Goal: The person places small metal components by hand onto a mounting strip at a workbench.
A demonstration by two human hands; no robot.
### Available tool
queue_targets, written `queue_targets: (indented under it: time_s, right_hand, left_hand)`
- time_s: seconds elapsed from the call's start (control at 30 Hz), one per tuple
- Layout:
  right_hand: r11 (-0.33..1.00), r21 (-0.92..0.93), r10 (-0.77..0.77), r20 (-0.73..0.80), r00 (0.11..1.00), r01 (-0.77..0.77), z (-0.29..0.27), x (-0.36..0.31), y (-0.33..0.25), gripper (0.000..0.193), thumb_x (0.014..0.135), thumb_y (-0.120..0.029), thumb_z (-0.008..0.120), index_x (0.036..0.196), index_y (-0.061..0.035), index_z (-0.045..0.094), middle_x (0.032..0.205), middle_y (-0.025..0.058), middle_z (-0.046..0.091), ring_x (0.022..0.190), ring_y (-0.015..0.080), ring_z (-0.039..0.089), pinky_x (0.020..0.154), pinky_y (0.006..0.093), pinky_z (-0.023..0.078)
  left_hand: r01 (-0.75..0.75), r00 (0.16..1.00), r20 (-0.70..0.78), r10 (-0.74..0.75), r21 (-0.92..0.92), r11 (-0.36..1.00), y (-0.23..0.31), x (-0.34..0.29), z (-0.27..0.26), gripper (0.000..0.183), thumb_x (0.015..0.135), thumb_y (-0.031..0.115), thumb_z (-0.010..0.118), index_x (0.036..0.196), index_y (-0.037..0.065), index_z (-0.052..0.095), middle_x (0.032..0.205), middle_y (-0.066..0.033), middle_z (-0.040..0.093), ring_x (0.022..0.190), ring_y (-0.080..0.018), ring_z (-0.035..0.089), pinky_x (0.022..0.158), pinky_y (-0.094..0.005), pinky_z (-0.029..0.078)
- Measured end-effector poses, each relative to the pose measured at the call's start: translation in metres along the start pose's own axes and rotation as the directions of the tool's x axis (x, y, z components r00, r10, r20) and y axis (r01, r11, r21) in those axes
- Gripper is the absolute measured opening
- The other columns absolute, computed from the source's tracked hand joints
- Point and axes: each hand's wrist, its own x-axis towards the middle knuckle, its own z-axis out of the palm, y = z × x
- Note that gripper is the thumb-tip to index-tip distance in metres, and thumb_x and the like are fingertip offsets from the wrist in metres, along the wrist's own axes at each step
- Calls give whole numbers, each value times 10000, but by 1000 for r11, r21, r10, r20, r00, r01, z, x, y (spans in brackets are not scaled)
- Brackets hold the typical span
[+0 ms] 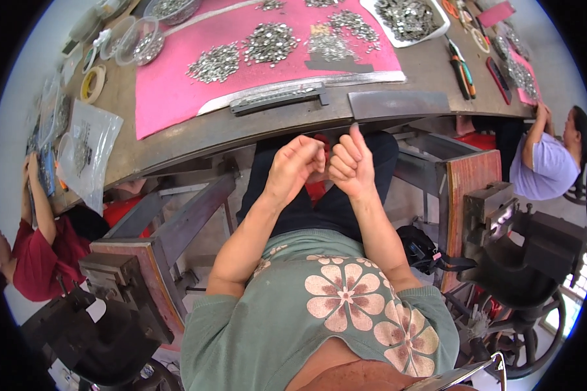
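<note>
My left hand [295, 167] and my right hand [353, 164] are close together over my lap, just in front of the bench edge. The left fingers are pinched, and whatever is between them is too small or hidden to tell. My right fingers are curled in, with the thumb pointing up; I cannot make out anything inside. On the bench beyond them lies a narrow dark metal fixture [280, 99] with a slotted strip. A flat grey metal plate [398, 104] rests to its right. Behind these, piles of small shiny metal pieces [270, 44] sit on a pink sheet [169, 85].
A white tray [445, 27] of metal pieces is at the far right, near pliers [460, 72] and a red flat object [499, 81]. Left are a tape roll [93, 85], clear tubs [140, 42] and a plastic bag [98, 146]. Co-workers sit at both sides, a purple sleeve [546, 163] and a maroon one [49, 257].
</note>
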Motion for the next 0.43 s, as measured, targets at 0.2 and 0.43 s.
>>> queue_targets:
  time_s: [0.2, 0.43]
  right_hand:
    - [999, 7, -47, 13, 999, 47, 0, 0, 5, 591, 1056, -468, 257, 568, -144, 336, 486, -23, 274, 392, 103, 260, 390, 246, 221]
    - [980, -197, -17, -15, 1000, 14, -2, 2, 14, 584, 1060, -450, 256, 571, -143, 343, 496, -13, 302, 398, 109, 275, 402, 246, 251]
  left_hand:
    - [69, 992, -35, -120, -650, 757, 7, 4, -8, 426, 1030, 430, 411, 991, 51, 601, 943, -94, 573, 937, -245, 550, 888, -356, 477]
    - [177, 900, 383, 211, -761, 624, -20, 10, -33, 459, 1012, 428, 443, 1245, 51, 565, 1261, -181, 581, 1240, -322, 505, 1066, -429, 412]
